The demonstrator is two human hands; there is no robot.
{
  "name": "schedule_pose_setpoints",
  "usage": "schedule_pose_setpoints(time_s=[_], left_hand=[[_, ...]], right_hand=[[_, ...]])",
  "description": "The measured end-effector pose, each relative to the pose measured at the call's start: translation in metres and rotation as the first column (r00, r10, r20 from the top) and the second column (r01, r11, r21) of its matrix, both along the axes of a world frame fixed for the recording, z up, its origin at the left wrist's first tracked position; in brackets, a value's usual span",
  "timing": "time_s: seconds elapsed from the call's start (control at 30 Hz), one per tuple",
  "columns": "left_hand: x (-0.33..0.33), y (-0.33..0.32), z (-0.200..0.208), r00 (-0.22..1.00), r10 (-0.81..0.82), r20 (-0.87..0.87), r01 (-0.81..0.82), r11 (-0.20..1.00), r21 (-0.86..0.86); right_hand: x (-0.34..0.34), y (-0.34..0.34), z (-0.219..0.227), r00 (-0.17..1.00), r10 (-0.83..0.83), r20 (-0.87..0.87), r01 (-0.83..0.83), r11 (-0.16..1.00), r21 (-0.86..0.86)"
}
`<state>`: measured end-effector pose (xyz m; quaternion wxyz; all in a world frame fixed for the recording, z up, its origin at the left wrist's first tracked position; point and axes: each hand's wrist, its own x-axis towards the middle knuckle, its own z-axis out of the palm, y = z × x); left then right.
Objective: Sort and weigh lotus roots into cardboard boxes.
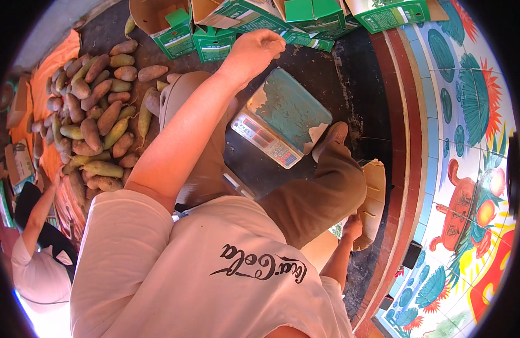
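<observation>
left hand (254, 52) curled over the scale (282, 118), grip unclear; right hand (353, 228) clasps cardboard (374, 203)

floor (305, 62): dark, dusty | tiled wall (468, 141): colourful painted tiles | orange tarp (57, 56) left | light: bright sun

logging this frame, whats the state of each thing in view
left hand: fingers curled, reaching to the green boxes, nothing seen in its grip
right hand: on the brown cardboard box
green boxes: flaps open
scale: platform bare, lying on dark ground
sweet potatoes: piled loose on the ground
</observation>
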<state>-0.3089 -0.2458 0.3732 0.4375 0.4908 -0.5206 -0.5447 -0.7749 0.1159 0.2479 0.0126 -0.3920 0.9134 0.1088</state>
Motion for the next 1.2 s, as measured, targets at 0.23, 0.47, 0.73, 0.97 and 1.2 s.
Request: schedule_pose_setpoints(time_s=[0.23, 0.47, 0.73, 0.97, 1.2], left_hand=[[0.001, -0.002, -0.001, 1.000, 0.000, 0.010, 0.001, 0.998, -0.068], [0.001, -0.001, -0.001, 0.997, 0.030, 0.071, -0.020, 0.990, -0.137], [0.007, -0.004, -0.005, 0.995, 0.080, 0.063, -0.070, 0.986, -0.148], [0.005, -0.004, -0.003, 0.985, 0.139, 0.100, -0.121, 0.979, -0.167], [0.008, 0.000, 0.005, 0.974, 0.122, 0.191, -0.073, 0.967, -0.245]], right_hand=[[0.045, -0.018, 0.084, 0.939, 0.249, -0.236, -0.324, 0.869, -0.373], [0.087, -0.117, 0.151, 0.827, 0.518, -0.219, -0.561, 0.730, -0.390], [0.157, -0.234, 0.138, 0.634, 0.773, -0.023, -0.710, 0.570, -0.413], [0.190, -0.276, 0.078, 0.503, 0.850, 0.157, -0.791, 0.526, -0.313], [0.201, -0.270, 0.069, 0.493, 0.856, 0.156, -0.828, 0.516, -0.219]])
